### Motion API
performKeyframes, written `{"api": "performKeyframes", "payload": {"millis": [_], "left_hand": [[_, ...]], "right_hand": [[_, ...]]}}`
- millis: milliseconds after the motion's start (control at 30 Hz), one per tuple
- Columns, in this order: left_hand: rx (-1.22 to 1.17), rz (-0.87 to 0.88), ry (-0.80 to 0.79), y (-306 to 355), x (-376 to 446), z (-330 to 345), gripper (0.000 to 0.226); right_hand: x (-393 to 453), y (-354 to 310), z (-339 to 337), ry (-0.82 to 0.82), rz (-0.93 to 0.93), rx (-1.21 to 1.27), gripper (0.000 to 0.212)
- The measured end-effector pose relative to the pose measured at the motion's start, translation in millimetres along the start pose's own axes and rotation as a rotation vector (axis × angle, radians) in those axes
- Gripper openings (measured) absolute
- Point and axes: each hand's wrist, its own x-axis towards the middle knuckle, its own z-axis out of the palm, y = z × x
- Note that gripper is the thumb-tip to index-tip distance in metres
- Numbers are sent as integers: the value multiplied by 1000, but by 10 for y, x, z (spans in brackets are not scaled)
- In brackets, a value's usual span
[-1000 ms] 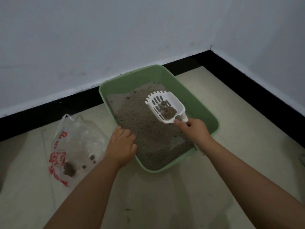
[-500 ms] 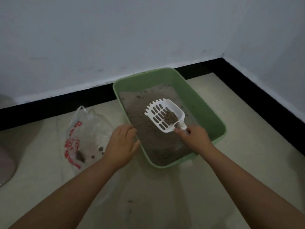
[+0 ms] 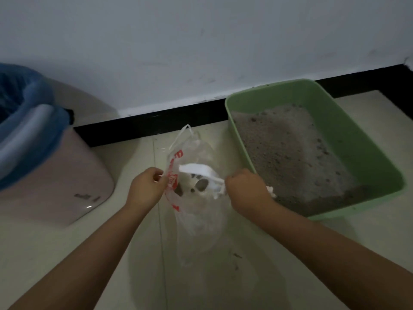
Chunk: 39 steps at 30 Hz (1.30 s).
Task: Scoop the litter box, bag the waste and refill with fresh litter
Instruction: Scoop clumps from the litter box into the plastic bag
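Head view: left hand (image 3: 146,187) pinching rim of clear plastic bag (image 3: 196,211) on floor; right hand (image 3: 247,190) gripping white scoop (image 3: 201,173) tipped inside bag mouth. Green litter box (image 3: 348,139) just right, against baseboard; lined bin (image 3: 55,171) left, open floor between.

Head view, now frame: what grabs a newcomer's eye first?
The white slotted plastic scoop, gripped by the right hand, is tipped over the clear plastic bag with red print at centre, whose edge the left hand pinches. The green plastic litter box of grey litter sits to the right by the wall, and a pinkish bin with a blue liner stands at far left.
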Motion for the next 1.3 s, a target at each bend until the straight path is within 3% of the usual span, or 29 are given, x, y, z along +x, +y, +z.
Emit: {"api": "performKeyframes", "payload": {"millis": [133, 233, 400, 533, 667, 867, 967, 1100, 1167, 1233, 1300], "left_hand": [[-56, 11, 6, 82, -38, 63, 32], [17, 63, 51, 157, -28, 118, 42], [68, 380, 179, 401, -88, 224, 36], [99, 785, 126, 728, -99, 547, 32], [129, 1058, 73, 1069, -171, 994, 32], [333, 1255, -120, 1379, -220, 1428, 29], [364, 1223, -159, 1333, -248, 1482, 30], [288, 1233, -119, 1298, -245, 1536, 26], [268, 1253, -89, 1287, -231, 1560, 25], [260, 1271, -50, 1269, -218, 1583, 25], [239, 1289, -20, 1253, -208, 1612, 25]], "right_hand": [[-41, -25, 45, 27, 20, -49, 25], [-166, 240, -85, 141, 120, 19, 24], [-563, 1065, -284, 374, 330, 164, 14], [-809, 1823, -243, 225, 651, 62, 20], [-821, 2263, -334, -6, 769, -185, 25], [-570, 2357, -280, -113, 590, -680, 23], [-396, 2364, -172, -201, 523, -670, 24], [-352, 2484, -271, -346, 486, -448, 34], [-433, 2505, -353, -426, 425, -458, 29], [-502, 2542, -365, -434, 348, -511, 17], [-538, 2626, -361, -393, 326, -480, 18]]}}
